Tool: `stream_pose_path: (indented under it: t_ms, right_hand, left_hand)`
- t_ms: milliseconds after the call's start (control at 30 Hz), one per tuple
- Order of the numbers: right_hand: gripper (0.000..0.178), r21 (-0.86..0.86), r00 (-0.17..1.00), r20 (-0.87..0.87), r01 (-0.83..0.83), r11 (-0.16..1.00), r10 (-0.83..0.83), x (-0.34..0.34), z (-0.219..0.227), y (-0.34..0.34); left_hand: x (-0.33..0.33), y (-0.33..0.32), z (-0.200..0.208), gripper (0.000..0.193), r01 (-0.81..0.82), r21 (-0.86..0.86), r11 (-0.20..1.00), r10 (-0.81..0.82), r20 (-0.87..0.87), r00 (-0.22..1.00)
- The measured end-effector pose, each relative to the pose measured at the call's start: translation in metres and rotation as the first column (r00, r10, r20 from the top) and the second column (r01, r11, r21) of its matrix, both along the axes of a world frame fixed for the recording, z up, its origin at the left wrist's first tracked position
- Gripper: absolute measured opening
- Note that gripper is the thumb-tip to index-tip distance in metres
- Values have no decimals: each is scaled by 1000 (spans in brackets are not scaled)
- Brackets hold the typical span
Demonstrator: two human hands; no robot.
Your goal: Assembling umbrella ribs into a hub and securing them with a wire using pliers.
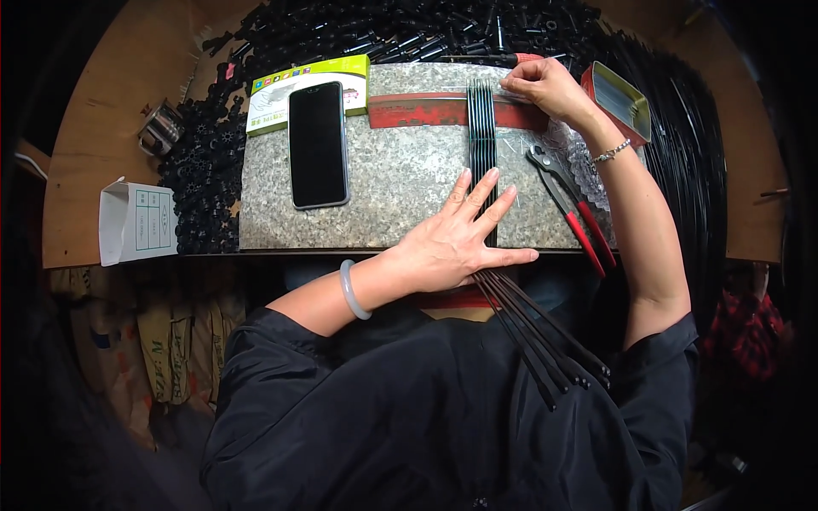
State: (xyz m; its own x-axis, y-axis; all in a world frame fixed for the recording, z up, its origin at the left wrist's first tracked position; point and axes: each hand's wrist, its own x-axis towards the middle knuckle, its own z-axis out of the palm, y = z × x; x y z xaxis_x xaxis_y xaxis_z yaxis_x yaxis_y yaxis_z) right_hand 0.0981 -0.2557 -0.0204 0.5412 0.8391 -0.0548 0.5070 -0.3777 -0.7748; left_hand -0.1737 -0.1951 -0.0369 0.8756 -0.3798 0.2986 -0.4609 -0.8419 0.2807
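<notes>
My left hand (447, 226) lies flat with its fingers spread, pressing a row of thin black rods (482, 140) onto the grey speckled stone slab (409, 192). The rods lie side by side. Their far ends cross a worn red strip (417, 111), and their near ends fan out past the slab's front edge toward my lap. My right hand (550, 85) is at the far end of the row, just right of the rod tips. Its thumb and forefinger are pinched together; whatever is between them is too small to make out.
Pliers with red handles (588, 226) lie right of the rods, near a clear plastic bag (588, 166). An open red tin (618, 102) stands beyond. Left are a phone (318, 145), a green-white box (268, 106) and a white carton (141, 221). Black parts (409, 38) heap behind.
</notes>
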Motion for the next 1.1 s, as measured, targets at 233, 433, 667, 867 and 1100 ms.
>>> stream_pose_path:
  t_ms: [233, 433, 667, 867, 1100]
  right_hand:
    - [22, 8, 1000, -4, -23, 1000, 23, 1, 1, 4]
    - [21, 7, 1000, -8, -20, 1000, 20, -2, 2, 7]
    - [14, -29, 995, 8, -95, 995, 95, -6, 9, 13]
    - [12, 17, 992, -49, -113, 993, 114, 2, -1, 17]
    - [15, 4, 994, -22, -111, 994, 111, 4, -4, 11]
  left_hand:
    - [-1, 0, 0, 67, -1, -2, 1000, 1, 3, 1000]
    - [-1, 0, 2, 68, 5, 12, 1000, -4, -15, 1000]
    - [-1, 1, 4, 73, 11, 18, 1000, -10, -38, 999]
    - [1, 1, 5, 74, 19, 1, 1000, -19, -28, 999]
    - [0, 0, 11, 76, 13, 47, 999, -10, -53, 999]
